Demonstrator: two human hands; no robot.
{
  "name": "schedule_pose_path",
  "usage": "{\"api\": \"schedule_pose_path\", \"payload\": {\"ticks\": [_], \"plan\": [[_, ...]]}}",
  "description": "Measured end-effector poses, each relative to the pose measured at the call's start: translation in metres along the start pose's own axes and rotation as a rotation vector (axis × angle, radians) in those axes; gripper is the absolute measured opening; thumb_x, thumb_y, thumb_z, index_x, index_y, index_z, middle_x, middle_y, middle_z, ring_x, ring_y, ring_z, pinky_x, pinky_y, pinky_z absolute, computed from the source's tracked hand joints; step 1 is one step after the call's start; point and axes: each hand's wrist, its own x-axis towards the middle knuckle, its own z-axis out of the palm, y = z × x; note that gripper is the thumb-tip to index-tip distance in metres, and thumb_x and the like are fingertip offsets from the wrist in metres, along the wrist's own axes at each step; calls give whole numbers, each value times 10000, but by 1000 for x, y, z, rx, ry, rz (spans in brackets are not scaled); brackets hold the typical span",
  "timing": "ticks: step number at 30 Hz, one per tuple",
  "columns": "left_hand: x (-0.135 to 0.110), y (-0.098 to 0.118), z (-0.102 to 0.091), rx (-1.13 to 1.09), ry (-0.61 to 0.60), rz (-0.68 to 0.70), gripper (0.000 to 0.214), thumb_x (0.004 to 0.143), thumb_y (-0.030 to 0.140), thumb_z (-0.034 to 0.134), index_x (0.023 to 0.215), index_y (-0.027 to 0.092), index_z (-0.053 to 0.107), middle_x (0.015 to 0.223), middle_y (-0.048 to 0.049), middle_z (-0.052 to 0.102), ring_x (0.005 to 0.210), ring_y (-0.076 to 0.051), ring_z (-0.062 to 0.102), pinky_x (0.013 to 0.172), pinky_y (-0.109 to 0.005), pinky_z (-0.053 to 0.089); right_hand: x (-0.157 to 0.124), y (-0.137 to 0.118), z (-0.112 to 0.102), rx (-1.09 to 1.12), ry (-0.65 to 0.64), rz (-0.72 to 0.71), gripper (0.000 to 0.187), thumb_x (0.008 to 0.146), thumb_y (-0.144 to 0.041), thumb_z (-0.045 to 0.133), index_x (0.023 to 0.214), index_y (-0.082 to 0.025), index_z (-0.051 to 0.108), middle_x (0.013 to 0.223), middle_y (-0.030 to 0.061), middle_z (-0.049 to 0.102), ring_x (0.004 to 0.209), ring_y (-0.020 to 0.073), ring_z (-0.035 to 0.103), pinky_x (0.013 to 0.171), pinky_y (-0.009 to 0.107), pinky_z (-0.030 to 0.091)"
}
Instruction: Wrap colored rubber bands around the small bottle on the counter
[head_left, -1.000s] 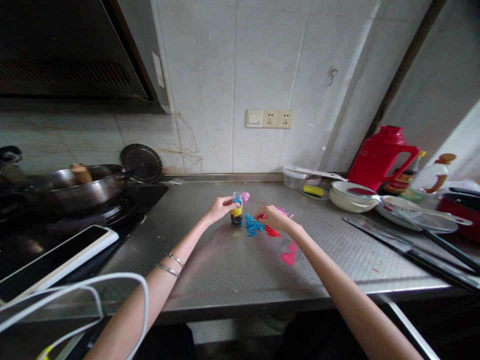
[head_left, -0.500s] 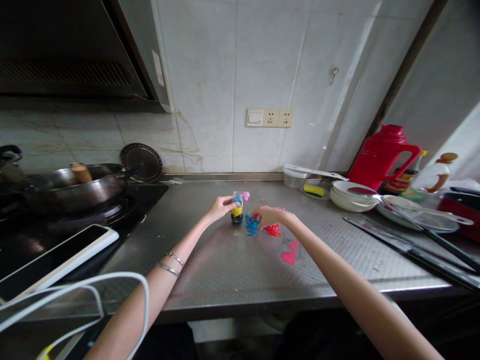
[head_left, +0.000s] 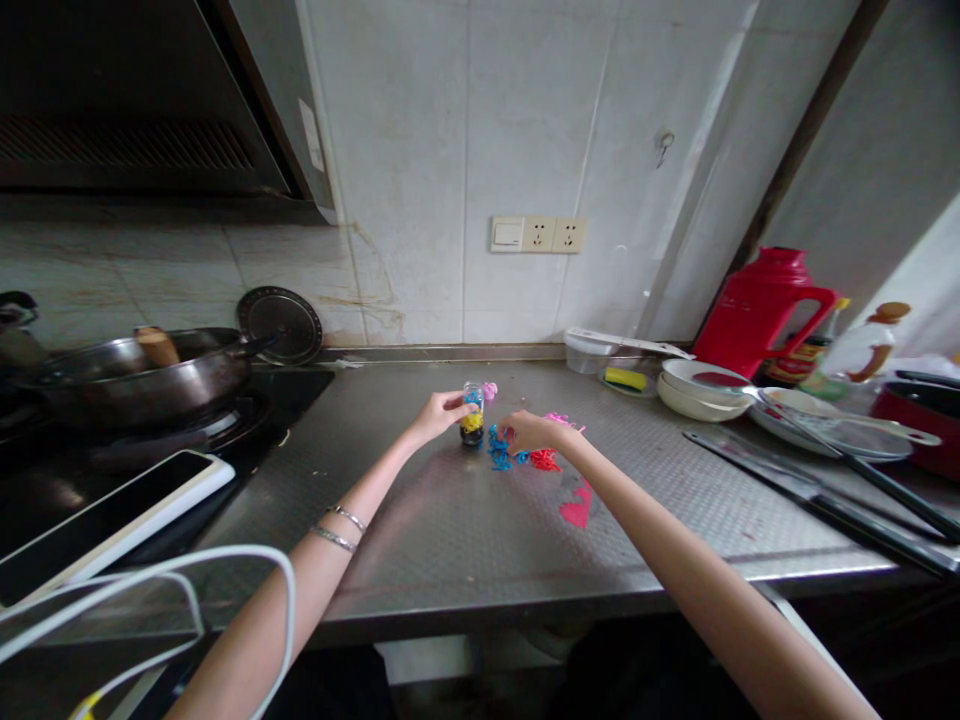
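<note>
Left hand (head_left: 437, 417) grasping a small clear jar (head_left: 472, 423), upright, long axis vertical, mouth upward, right hand (head_left: 528, 430) at blue pieces (head_left: 499, 459), grip unclear.

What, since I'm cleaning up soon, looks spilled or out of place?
Brown streaks mark the pale wall tiles behind the counter, like stains. Blue pieces and red pieces lie loose outside the jar, perhaps deliberately laid out.

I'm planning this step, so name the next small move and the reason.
Probably have the right hand pinch a few of the loose blue pieces: it is right at their pile, while the left hand holds the upright clear jar, whose top layer is blue too.
</note>
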Motion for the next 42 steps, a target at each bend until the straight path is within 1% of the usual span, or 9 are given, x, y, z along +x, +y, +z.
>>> {"api": "schedule_pose_path", "payload": {"ticks": [7, 10, 16, 20, 27, 31, 34, 38, 42], "plan": [[1, -1, 0, -8, 0, -2, 490, 666, 415, 708, 1042, 104, 665, 1026, -115, 689, 856, -204, 638, 718, -299, 506, -2, -2, 7, 97, 85, -103, 206, 644, -112, 570, 799, -118, 705, 667, 30, 651, 570, 100, 494, 516, 187, 334], [0, -1, 0, -12, 9, -14, 502, 661, 418, 712, 1050, 105, 662, 1026, -113, 690, 857, -206, 640, 716, -298, 509, -3, -1, 8, 182, 134, -104, 188, 628, -83, 546, 730, -116, 701, 614, 4, 622, 561, 93, 485, 518, 180, 335], [-1, 0, 1, -27, 10, -38, 495, 662, 408, 715, 1047, 103, 659, 1005, -105, 696, 846, -203, 643, 722, -303, 511, 3, 17, 3, 429, 235, -104, 176, 629, -138, 566, 741, -127, 701, 585, -22, 608, 547, 92, 497, 518, 183, 370], [0, -1, 0, -39, 11, -31, 490, 655, 399, 720, 1046, 108, 659, 1002, -102, 697, 846, -201, 640, 717, -295, 503, 3, 21, -14, 573, 294, -126, 156, 628, -186, 593, 733, -122, 689, 587, -21, 612, 541, 90, 506, 514, 189, 387], [2, -5, -1, -44, 15, -40, 485, 640, 401, 731, 1016, 102, 669, 933, -95, 706, 792, -182, 633, 692, -283, 488, 2, 10, -64, 693, 327, -132, 162, 635, -204, 603, 753, -120, 675, 589, -12, 609, 509, 83, 506, 474, 189, 411], [2, -4, 0, -52, 18, -60, 465, 639, 395, 732, 998, 105, 673, 904, -88, 707, 776, -176, 633, 692, -282, 487, 10, 0, -87, 656, 339, -175, 180, 631, -184, 606, 782, -109, 672, 608, -4, 618, 517, 82, 511, 484, 193, 431], [0, -2, 1, -52, 6, -66, 454, 654, 390, 718, 1008, 111, 668, 918, -85, 704, 790, -176, 634, 720, -293, 491, 18, -12, -99, 522, 312, -199, 187, 633, -142, 589, 788, -103, 685, 596, -6, 622, 515, 79, 508, 480, 184, 406], [-1, 0, 1, -31, -7, -56, 447, 673, 385, 696, 1029, 117, 662, 945, -84, 700, 818, -183, 633, 724, -291, 492, 25, -31, -107, 260, 308, -196, 192, 618, -93, 592, 770, -104, 709, 633, 0, 655, 559, 81, 527, 490, 165, 376], [-1, 1, 1, -19, -30, -28, 432, 698, 378, 670, 1046, 123, 656, 966, -78, 698, 832, -181, 629, 738, -296, 491, 28, -44, -109, 132, 260, -189, 221, 632, -99, 613, 817, -134, 727, 724, 15, 701, 607, 96, 575, 505, 155, 391]]}}
